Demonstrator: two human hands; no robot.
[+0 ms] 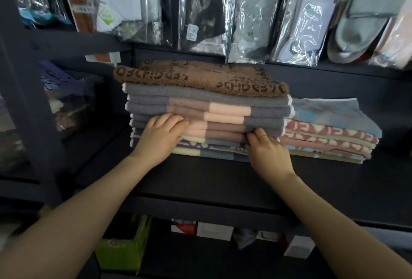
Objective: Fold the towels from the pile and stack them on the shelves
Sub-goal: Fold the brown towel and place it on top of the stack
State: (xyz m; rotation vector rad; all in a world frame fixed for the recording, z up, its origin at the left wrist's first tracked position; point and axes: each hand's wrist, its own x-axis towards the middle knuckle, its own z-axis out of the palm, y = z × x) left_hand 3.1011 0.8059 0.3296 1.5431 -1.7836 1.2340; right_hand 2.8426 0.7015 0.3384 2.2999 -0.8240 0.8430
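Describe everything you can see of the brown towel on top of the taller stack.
The brown towel is folded flat, fluffy in texture, light brown with darker brown letter patterns along its edges. It lies topmost on the tall stack of grey and pink towels on the dark shelf. Neither of the hands touches it.

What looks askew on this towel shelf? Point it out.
The brown lettered towel on top of the tall stack lies skewed, its front edge slanting down to the right and overhanging the grey towels below. Both hands, left hand and right hand, are at the stack's front. The shorter stack beside it looks tidy.
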